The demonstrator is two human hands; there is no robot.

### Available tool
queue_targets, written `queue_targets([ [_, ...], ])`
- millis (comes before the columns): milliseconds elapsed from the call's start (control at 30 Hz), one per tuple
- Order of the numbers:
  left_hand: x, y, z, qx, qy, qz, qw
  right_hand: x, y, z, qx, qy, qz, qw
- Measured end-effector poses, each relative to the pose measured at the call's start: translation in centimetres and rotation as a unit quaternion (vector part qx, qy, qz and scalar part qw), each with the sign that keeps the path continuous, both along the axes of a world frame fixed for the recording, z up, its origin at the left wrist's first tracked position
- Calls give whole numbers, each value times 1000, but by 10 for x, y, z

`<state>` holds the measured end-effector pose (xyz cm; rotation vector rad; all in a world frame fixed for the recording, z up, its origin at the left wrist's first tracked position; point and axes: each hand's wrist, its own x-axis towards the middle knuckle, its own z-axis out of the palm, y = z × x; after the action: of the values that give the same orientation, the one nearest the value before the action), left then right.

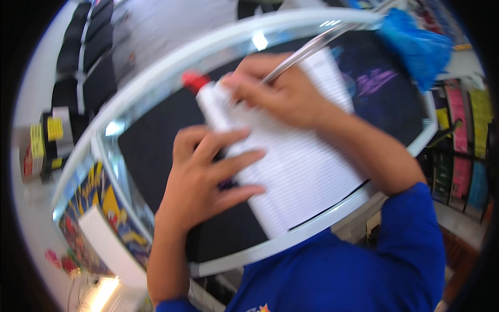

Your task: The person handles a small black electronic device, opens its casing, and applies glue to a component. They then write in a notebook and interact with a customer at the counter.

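Note:
A lined white notebook (pixel 306 171) lies at a slant on the black mat, its pages blurred. My right hand (pixel 283 91) is closed around a slim silver pen (pixel 306 49), whose writing end is near the top left of the page, mostly behind my fingers. Spread across the notebook's left edge, the fingers of my left hand (pixel 208 164) rest on the paper and grip nothing. A small red thing (pixel 195 80), too blurred to name, sits at the notebook's upper left corner.
The black mat (pixel 150 135) lies on a white-framed table (pixel 249 26). A crumpled blue plastic bag (pixel 416 49) rests at the far right corner. Black chairs (pixel 99 73) line the far left, and shelves with coloured packs (pixel 460 135) stand at right.

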<state>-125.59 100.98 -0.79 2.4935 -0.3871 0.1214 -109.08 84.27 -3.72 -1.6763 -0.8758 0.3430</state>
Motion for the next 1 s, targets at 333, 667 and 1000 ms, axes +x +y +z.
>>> queue_targets([
  [333, -5, -13, 25, -49, -160, 107, 980, -17, -78, 110, 28, -140, 114, 983],
  [667, -1, -318, 51, -480, 55, 23, 875, -65, -330, 77, -129, -139, 131, 973],
  [1000, 170, -604, 25, -487, 152, -111, 853, 93, -695, 58, 148, 88, -242, 955],
])
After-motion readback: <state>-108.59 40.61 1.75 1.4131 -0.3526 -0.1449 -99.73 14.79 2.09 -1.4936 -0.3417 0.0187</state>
